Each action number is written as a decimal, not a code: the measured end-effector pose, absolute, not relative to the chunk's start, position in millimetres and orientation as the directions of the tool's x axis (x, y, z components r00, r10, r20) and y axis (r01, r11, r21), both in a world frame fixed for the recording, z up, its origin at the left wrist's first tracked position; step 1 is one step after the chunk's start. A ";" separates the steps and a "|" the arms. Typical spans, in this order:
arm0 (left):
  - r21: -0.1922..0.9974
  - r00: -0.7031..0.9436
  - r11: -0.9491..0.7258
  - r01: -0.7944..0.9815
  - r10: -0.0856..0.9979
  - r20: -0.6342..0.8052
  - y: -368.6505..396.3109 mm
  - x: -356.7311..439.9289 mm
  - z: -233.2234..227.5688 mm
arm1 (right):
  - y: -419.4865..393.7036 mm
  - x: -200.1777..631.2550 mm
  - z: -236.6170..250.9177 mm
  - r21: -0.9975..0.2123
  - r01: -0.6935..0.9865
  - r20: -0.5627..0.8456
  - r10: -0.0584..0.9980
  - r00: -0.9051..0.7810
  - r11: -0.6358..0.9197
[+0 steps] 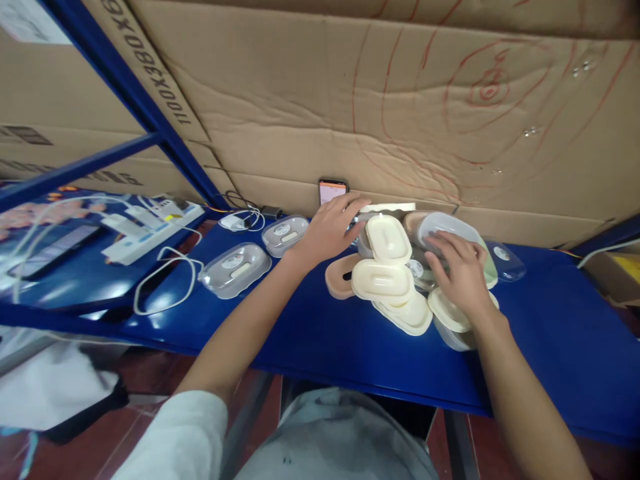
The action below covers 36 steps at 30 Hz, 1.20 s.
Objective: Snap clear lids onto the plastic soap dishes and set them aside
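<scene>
My left hand (329, 227) reaches over the back left of a pile of plastic containers and lids, fingers stretched and apart. Its fingertips are near a grey-clear piece, partly hidden, and I cannot tell whether they touch it. Over the right side of the pile, my right hand (461, 267) has its fingers spread across a translucent container (447, 225). Between the hands lie several cream lids: one tilted lid (389, 240), a front lid (383, 280) and a lower lid (413, 313). A peach lid with a dark slot (339, 277) sticks out at the left.
Two clear lids, a larger one (237, 270) and a smaller one (285, 235), lie left on the blue table (320, 333). A phone (333, 189) leans against the cardboard (280, 113) behind. White cables and a power strip (153, 233) are further left. Another clear lid (506, 261) lies right.
</scene>
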<state>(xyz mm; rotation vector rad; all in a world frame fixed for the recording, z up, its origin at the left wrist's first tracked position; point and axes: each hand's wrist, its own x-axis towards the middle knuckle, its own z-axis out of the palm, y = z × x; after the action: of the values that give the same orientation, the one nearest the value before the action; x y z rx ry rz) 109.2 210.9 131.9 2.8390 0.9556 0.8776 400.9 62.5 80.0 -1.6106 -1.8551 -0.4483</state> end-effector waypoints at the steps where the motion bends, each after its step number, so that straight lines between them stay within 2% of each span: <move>1: 0.190 0.629 -0.789 0.585 0.588 0.507 208.4 94.9 130.0 | 62.0 399.6 80.7 -0.140 0.970 0.659 0.750 -0.059 0.199; 5: 0.179 0.492 -0.617 0.766 0.743 0.453 211.1 33.6 119.5 | 57.8 389.2 86.9 -0.103 0.971 0.683 0.725 -0.091 0.218; 8: 0.156 0.345 -0.388 0.909 0.906 0.244 225.8 -0.2 108.8 | 51.5 371.8 93.9 -0.061 0.965 0.694 0.706 -0.142 0.254; 11: 0.133 0.294 -0.298 0.945 0.954 0.052 239.1 -13.0 99.1 | 42.8 347.3 97.8 -0.019 0.941 0.675 0.699 -0.238 0.338; 16: 0.182 0.323 -0.324 0.928 0.946 0.037 234.4 -15.6 96.8 | 31.0 311.9 91.9 0.014 0.855 0.588 0.687 -0.427 0.519; 20: 0.280 0.352 -0.350 0.894 0.935 0.045 224.4 -21.6 102.3 | 29.5 296.3 85.4 0.003 0.801 0.525 0.681 -0.511 0.599; 23: 0.417 0.379 -0.351 0.838 0.925 0.017 223.9 -28.0 106.8 | 29.8 287.4 81.7 0.015 0.775 0.501 0.666 -0.553 0.632; 26: 0.623 0.460 -0.357 0.696 0.888 -0.005 222.8 -34.1 114.5 | 27.0 278.8 73.5 0.046 0.772 0.482 0.663 -0.573 0.634; 28: 0.744 0.504 -0.331 0.580 0.864 -0.008 217.0 -33.8 121.3 | 23.4 273.7 64.9 0.091 0.798 0.523 0.653 -0.548 0.596; 30: 0.823 0.541 -0.296 0.485 0.841 -0.017 206.3 -26.2 127.2 | 19.9 270.2 56.7 0.140 0.837 0.629 0.605 -0.488 0.530; 33: 0.878 0.700 -0.285 0.385 0.710 -0.077 183.7 -1.0 130.6 | 18.2 269.6 53.7 0.169 0.879 0.761 0.507 -0.404 0.446; 36: 0.940 0.836 -0.223 0.259 0.540 -0.102 162.7 27.8 128.4 | 20.7 273.7 63.5 0.169 0.881 0.748 0.525 -0.407 0.442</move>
<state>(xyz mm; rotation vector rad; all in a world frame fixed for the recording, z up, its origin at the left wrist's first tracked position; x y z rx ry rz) 27.8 162.7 128.4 1.8151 0.6079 0.2908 273.7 20.7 63.5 -1.1746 -2.0808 -0.7484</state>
